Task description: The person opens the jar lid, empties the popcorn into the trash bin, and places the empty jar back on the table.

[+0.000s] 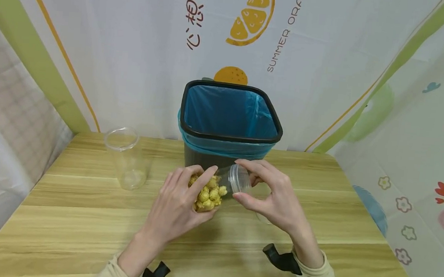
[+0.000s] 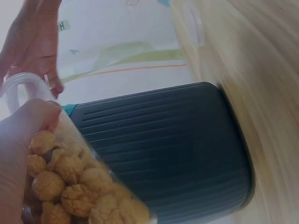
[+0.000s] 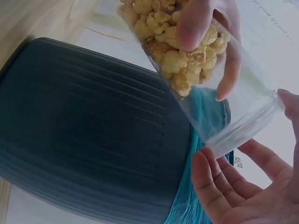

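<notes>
A clear plastic cup of yellow popcorn is tipped on its side above the table, its lidded end pointing right. My left hand grips the cup around the popcorn end. At the other end, my right hand holds the clear ridged lid by its edge between thumb and fingers. In the right wrist view the popcorn lies toward the cup's base, with bare space between it and the lid. Both hands are in front of a dark trash bin.
The bin's black rim holds a blue bag folded over it. A second clear cup, uncapped, stands upright to the left. Low on the table, partly behind my right hand, is a clear round piece. Printed curtains hang behind the wooden table.
</notes>
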`<state>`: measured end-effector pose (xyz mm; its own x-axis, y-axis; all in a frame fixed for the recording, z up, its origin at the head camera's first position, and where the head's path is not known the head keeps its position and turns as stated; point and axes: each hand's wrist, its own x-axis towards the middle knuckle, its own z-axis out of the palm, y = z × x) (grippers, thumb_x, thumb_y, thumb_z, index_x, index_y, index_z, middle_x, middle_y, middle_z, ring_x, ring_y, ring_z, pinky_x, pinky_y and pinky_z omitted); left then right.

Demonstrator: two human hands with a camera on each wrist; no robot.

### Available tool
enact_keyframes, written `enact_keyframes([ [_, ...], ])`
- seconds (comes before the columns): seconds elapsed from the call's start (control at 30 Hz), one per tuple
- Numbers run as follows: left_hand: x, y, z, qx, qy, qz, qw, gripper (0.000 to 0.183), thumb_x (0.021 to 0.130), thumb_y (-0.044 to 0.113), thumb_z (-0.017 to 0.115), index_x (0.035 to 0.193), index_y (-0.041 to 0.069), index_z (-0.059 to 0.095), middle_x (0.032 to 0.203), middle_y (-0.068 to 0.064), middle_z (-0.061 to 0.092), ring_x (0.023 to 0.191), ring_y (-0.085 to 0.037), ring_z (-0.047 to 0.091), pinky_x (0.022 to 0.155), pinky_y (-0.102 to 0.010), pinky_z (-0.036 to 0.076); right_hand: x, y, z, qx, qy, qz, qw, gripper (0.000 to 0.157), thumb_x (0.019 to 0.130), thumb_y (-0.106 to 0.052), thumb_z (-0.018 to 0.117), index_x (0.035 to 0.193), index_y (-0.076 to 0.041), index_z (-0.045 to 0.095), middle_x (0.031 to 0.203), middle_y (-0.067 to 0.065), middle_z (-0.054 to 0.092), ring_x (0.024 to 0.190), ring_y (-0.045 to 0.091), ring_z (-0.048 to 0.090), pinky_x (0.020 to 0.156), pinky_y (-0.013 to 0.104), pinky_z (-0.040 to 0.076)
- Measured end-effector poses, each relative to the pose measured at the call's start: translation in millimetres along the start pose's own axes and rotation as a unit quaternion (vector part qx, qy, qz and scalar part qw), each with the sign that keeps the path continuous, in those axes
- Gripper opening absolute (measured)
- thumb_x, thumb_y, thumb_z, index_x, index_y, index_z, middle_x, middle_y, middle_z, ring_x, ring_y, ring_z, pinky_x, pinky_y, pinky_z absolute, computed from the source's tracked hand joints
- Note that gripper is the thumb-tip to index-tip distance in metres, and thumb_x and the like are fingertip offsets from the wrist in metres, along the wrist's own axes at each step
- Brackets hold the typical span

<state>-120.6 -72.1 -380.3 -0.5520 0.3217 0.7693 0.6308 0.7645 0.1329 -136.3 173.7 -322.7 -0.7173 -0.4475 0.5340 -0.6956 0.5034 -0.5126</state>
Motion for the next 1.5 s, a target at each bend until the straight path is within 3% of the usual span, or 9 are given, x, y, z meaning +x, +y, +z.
enact_keyframes([
  [0.23,-1.6,-1.7,3.5,-0.007,0.026,0.007,0.9996,0.104,0.059,0.042,0.098,0.149,0.02,0.051,0.117,-0.013,0.06,0.104,-0.029,0.057,0.085,-0.045,0.053,0.5,-0.7,-3.0,0.007,-0.013,-0.024,1.0,0.065,0.081,-0.016,0.086,0.142,-0.018,0.062,0.132,0.001,0.067,0.096,0.011,0.064,0.083,0.025,0.057],
  [0.57,0.7,0.1,-2.2,0.015,0.016,0.002,0.9998,0.098,0.063,0.043,0.095,0.149,0.023,0.052,0.118,-0.011,0.06,0.104,-0.028,0.057,0.086,-0.046,0.052,-1.3,0.0,-7.9,0.028,-0.042,-0.017,0.999,0.075,0.084,-0.019,0.085,0.152,-0.02,0.051,0.144,0.001,0.061,0.116,0.013,0.065,0.091,0.031,0.06],
  [0.67,0.8,-0.7,-1.3,0.023,0.025,0.01,0.9994,0.099,0.062,0.043,0.096,0.148,0.023,0.052,0.118,-0.011,0.06,0.103,-0.028,0.057,0.084,-0.045,0.052,-1.8,0.8,-9.9,0.024,-0.044,-0.003,0.999,0.073,0.088,-0.03,0.082,0.153,-0.024,0.049,0.143,0.0,0.062,0.114,0.012,0.067,0.092,0.032,0.06],
  [0.77,0.7,-1.1,-1.5,0.031,0.031,0.017,0.9989,0.097,0.062,0.042,0.096,0.147,0.024,0.053,0.118,-0.011,0.06,0.103,-0.028,0.057,0.082,-0.044,0.051,-2.0,1.2,-9.7,0.012,-0.037,0.009,0.999,0.066,0.094,-0.048,0.071,0.152,-0.026,0.051,0.134,0.001,0.066,0.103,0.011,0.069,0.087,0.032,0.061],
  [0.87,0.7,-0.2,-3.2,0.039,0.021,0.017,0.9989,0.094,0.065,0.042,0.095,0.147,0.024,0.053,0.121,-0.011,0.059,0.105,-0.028,0.056,0.084,-0.045,0.05,-2.0,0.9,-7.7,-0.009,-0.027,0.023,0.999,0.063,0.095,-0.055,0.065,0.149,-0.024,0.054,0.123,-0.001,0.068,0.09,0.007,0.067,0.082,0.03,0.061],
  [1.13,0.0,1.7,-4.1,0.044,0.009,0.015,0.9989,0.091,0.068,0.044,0.093,0.147,0.024,0.053,0.124,-0.012,0.058,0.109,-0.029,0.056,0.088,-0.046,0.05,-2.3,-2.3,-5.6,-0.014,-0.029,0.049,0.998,0.063,0.086,-0.032,0.083,0.143,-0.018,0.061,0.116,-0.003,0.069,0.083,0.004,0.064,0.079,0.028,0.061],
  [1.3,0.9,0.2,-3.5,0.041,0.011,0.014,0.999,0.093,0.066,0.042,0.095,0.147,0.024,0.053,0.124,-0.012,0.058,0.11,-0.03,0.056,0.089,-0.048,0.051,-0.8,-2.1,-7.6,-0.001,-0.038,0.043,0.998,0.067,0.083,-0.026,0.086,0.144,-0.02,0.06,0.116,-0.004,0.067,0.09,0.01,0.067,0.081,0.031,0.062],
  [1.5,0.5,-2.4,0.1,0.036,0.028,0.024,0.9987,0.098,0.061,0.04,0.098,0.147,0.024,0.053,0.121,-0.013,0.059,0.107,-0.03,0.057,0.086,-0.047,0.051,-1.6,-0.9,-10.8,-0.004,-0.053,0.02,0.998,0.072,0.082,-0.024,0.087,0.147,-0.022,0.057,0.129,0.0,0.066,0.102,0.013,0.068,0.087,0.03,0.06],
])
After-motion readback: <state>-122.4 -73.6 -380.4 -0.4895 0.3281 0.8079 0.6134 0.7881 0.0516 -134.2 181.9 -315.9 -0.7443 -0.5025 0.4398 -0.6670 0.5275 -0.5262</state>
